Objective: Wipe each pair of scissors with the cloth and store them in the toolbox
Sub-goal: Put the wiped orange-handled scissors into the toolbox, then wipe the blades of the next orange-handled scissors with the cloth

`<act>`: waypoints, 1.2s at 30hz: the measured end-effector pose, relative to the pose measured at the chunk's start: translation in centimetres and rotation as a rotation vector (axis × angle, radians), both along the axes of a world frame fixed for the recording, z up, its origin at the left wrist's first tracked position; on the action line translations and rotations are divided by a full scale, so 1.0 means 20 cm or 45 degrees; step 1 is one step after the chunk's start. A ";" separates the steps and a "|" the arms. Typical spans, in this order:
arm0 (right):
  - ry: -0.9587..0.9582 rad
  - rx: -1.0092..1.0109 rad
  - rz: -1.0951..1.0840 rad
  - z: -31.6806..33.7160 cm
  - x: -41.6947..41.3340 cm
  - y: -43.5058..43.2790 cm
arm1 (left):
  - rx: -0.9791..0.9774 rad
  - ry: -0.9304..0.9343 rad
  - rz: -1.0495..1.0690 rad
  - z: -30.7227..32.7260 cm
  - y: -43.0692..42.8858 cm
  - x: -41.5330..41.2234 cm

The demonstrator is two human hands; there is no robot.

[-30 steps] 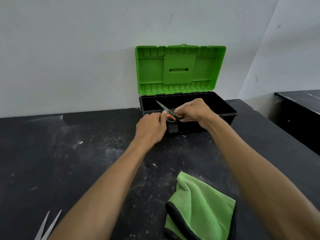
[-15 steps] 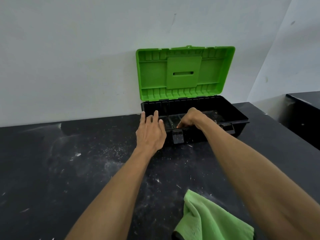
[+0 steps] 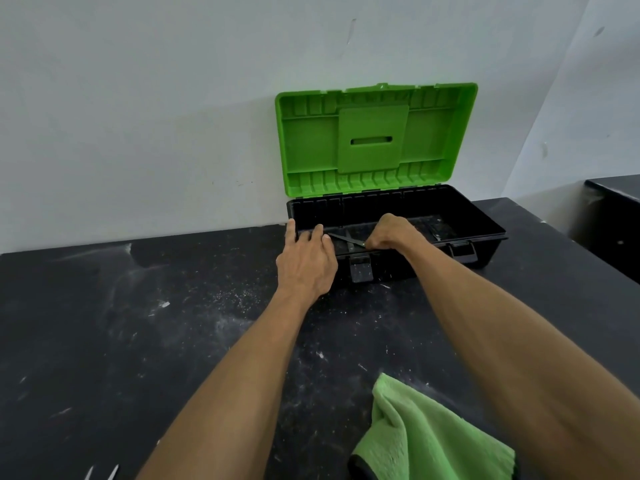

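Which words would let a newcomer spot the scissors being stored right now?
Find the open toolbox with the green lid against the wall. Inside its black base, by the front rim, the scissors poke out leftward from the curled right hand. The only other blade tips lie at the near-left edge of the table.

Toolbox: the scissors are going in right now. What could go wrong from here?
1. The scissors gripped by the right hand point their blades toward the left hand, whose fingers rest on the toolbox rim. A slip could nick them.
2. A second pair of scissors lies near the left forearm at the bottom of the view. Pulling that arm back carelessly could brush its tips.
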State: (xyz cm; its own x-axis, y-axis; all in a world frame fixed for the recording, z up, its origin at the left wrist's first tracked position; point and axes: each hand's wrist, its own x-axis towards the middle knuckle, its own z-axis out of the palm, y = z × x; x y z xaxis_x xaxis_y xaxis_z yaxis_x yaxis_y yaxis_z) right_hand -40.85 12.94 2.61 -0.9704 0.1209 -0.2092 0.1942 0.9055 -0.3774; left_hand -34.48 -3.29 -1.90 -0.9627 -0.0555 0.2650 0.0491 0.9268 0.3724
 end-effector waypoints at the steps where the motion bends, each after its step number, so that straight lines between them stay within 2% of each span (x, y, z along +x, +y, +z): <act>1: -0.008 0.010 0.011 0.00 0.00 0.00 | -0.003 -0.010 -0.002 0.00 0.00 0.00; 9: 0.049 -0.025 0.006 0.01 0.02 0.01 | -0.057 0.024 0.025 -0.03 0.00 -0.04; 14: 0.453 -0.164 -0.053 0.00 0.11 0.01 | -0.029 -0.046 0.035 -0.02 0.00 -0.04; 18: 0.649 -0.217 0.102 0.01 0.26 -0.03 | -0.015 -0.230 -0.066 0.13 -0.01 0.06; 23: 0.678 -0.195 0.314 0.09 0.47 -0.14 | 0.093 -0.128 -0.118 0.26 -0.12 0.29; 30: 0.775 -0.250 0.477 0.14 0.86 -0.42 | 0.009 -0.222 -0.001 0.30 -0.45 0.78; 36: 0.574 -0.276 0.727 0.12 1.34 -0.59 | 0.007 -0.254 0.023 0.26 -0.71 1.37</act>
